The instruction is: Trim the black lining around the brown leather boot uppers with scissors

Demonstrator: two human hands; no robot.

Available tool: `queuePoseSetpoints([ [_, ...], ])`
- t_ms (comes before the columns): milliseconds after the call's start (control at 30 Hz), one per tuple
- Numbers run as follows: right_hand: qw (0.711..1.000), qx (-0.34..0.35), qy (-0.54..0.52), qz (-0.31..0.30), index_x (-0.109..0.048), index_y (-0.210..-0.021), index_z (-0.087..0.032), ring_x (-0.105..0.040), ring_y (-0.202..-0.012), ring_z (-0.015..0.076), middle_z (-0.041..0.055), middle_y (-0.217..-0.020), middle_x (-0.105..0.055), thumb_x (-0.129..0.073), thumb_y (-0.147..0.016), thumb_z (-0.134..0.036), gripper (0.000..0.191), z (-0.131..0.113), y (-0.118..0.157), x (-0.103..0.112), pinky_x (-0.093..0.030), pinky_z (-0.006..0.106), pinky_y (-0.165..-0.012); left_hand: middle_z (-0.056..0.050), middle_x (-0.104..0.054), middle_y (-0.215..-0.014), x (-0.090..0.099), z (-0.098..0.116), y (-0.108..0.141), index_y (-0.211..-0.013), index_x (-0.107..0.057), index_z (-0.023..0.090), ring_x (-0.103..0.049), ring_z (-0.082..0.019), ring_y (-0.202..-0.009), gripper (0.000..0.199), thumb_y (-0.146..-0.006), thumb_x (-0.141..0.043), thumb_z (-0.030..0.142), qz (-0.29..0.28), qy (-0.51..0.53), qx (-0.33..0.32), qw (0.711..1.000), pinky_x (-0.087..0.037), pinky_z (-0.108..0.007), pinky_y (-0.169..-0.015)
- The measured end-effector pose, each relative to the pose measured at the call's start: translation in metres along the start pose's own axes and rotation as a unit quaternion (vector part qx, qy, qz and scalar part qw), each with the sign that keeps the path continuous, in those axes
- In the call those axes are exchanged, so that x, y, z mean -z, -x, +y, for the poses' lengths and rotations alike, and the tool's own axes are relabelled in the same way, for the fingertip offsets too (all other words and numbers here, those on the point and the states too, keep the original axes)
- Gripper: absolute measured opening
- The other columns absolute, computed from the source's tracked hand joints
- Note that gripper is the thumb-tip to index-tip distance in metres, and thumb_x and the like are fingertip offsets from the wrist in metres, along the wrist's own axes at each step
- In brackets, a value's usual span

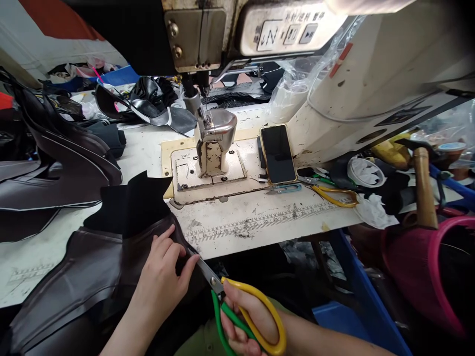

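A dark brown leather piece with a black fabric backing lies over the table's front edge. My left hand holds its right edge, fingers bent on top and thumb by the scissor blades. In my right hand is a pair of scissors with one yellow and one green handle. My fingers are through the handles. The blades point up and left along the leather's edge, their tips hidden by my left hand and the leather.
A post-bed sewing machine stands ahead, with a phone leaning beside it. Blue-handled snips and yellow-handled scissors lie on the right. Leather pieces are piled left. A hammer handle and pink bin are at right.
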State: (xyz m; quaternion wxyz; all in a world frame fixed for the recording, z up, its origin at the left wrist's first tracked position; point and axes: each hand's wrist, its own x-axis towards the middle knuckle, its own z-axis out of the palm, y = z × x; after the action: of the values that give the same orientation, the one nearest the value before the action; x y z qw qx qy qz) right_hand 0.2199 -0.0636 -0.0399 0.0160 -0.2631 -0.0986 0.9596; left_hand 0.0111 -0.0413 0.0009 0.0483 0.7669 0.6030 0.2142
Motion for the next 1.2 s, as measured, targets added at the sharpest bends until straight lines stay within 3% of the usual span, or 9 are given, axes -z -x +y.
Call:
queuePoseSetpoints([
  [133, 0.985, 0.060, 0.135, 0.089, -0.049, -0.057, -0.017, -0.027, -0.024, 0.0064, -0.0059, -0.031, -0.033, -0.036, -0.081, -0.081, 0.069, 0.004, 0.001, -0.005, -0.024, 0.016, -0.025, -0.005, -0.054, -0.074, -0.007, 0.003, -0.003, -0.072, -0.044, 0.022, -0.053, -0.035, -0.117, 0.022, -0.088, -0.058, 0.030, 0.011, 0.002, 0.045, 0.999, -0.048, -0.055, -0.092],
  [300, 0.954, 0.125, 0.223, 0.158, -0.051, -0.057, -0.015, -0.032, -0.028, 0.0041, -0.0059, -0.034, -0.035, -0.042, -0.079, -0.081, 0.070, 0.009, 0.002, -0.006, -0.023, 0.014, -0.030, -0.005, -0.055, -0.075, -0.011, 0.002, -0.001, -0.074, -0.048, 0.021, -0.053, -0.032, -0.117, 0.016, -0.089, -0.051, 0.018, 0.022, 0.020, 0.053, 0.998, -0.045, -0.057, -0.096],
  [400, 0.978, 0.101, 0.155, 0.092, -0.051, -0.056, -0.015, -0.033, -0.028, 0.0050, -0.0061, -0.036, -0.035, -0.045, -0.076, -0.081, 0.070, 0.008, 0.000, -0.001, -0.021, 0.016, -0.028, -0.005, -0.055, -0.079, -0.012, 0.003, 0.002, -0.075, -0.049, 0.021, -0.050, -0.033, -0.122, 0.015, -0.089, -0.048, 0.016, 0.022, 0.034, 0.065, 0.997, -0.038, -0.065, -0.102],
  [500, 0.998, 0.055, 0.044, 0.008, -0.053, -0.055, -0.015, -0.032, -0.026, 0.0063, -0.0054, -0.036, -0.035, -0.043, -0.077, -0.080, 0.069, 0.000, -0.002, 0.001, -0.021, 0.017, -0.025, -0.011, -0.057, -0.103, -0.013, 0.004, 0.003, -0.074, -0.050, 0.020, -0.049, -0.034, -0.124, 0.016, -0.089, -0.047, 0.018, 0.018, 0.050, 0.093, 0.994, -0.037, -0.068, -0.101],
  [600, 0.999, 0.016, -0.023, -0.029, -0.057, -0.056, -0.013, -0.033, -0.026, 0.0076, -0.0033, -0.036, -0.037, -0.033, -0.088, -0.070, 0.069, -0.007, -0.002, 0.001, -0.022, 0.017, -0.024, -0.018, -0.043, -0.139, -0.012, 0.006, 0.004, -0.073, -0.050, 0.019, -0.042, -0.035, -0.133, 0.017, -0.090, -0.046, 0.019, 0.001, 0.057, 0.110, 0.992, -0.033, -0.070, -0.103],
  [733, 0.997, 0.027, -0.051, -0.047, -0.058, -0.055, -0.012, -0.030, -0.023, 0.0074, -0.0023, -0.034, -0.036, -0.025, -0.094, -0.064, 0.073, -0.007, -0.005, 0.003, -0.018, 0.018, -0.023, -0.020, -0.025, -0.156, -0.010, 0.004, 0.007, -0.074, -0.049, 0.019, -0.025, -0.034, -0.145, 0.019, -0.093, -0.044, 0.020, -0.027, 0.075, 0.120, 0.990, -0.026, -0.070, -0.108],
  [1000, 0.995, 0.074, -0.032, -0.058, -0.058, -0.051, -0.013, -0.031, -0.023, 0.0080, -0.0019, -0.033, -0.039, -0.037, -0.079, -0.080, 0.076, 0.009, -0.037, 0.006, -0.018, 0.020, -0.026, -0.019, -0.028, -0.157, 0.000, -0.001, 0.011, -0.072, -0.047, 0.020, -0.022, -0.035, -0.146, 0.024, -0.094, -0.041, 0.025, -0.063, 0.120, 0.111, 0.984, -0.028, -0.070, -0.107],
  [1067, 0.996, 0.076, -0.019, -0.044, -0.056, -0.050, -0.014, -0.030, -0.024, 0.0073, -0.0029, -0.033, -0.038, -0.042, -0.072, -0.084, 0.075, 0.012, -0.041, 0.006, -0.018, 0.020, -0.027, -0.018, -0.035, -0.152, 0.004, -0.002, 0.008, -0.071, -0.047, 0.021, -0.034, -0.035, -0.141, 0.026, -0.094, -0.041, 0.028, -0.040, 0.120, 0.128, 0.984, -0.036, -0.065, -0.104],
  [1200, 0.995, 0.093, 0.039, 0.013, -0.055, -0.049, -0.014, -0.033, -0.029, 0.0070, -0.0033, -0.034, -0.036, -0.041, -0.066, -0.090, 0.079, 0.018, -0.044, 0.007, -0.022, 0.020, -0.032, -0.019, -0.049, -0.118, 0.002, -0.005, 0.001, -0.079, -0.051, 0.020, -0.049, -0.037, -0.118, 0.027, -0.086, -0.056, 0.045, 0.038, 0.008, 0.164, 0.986, -0.047, -0.059, -0.091],
])
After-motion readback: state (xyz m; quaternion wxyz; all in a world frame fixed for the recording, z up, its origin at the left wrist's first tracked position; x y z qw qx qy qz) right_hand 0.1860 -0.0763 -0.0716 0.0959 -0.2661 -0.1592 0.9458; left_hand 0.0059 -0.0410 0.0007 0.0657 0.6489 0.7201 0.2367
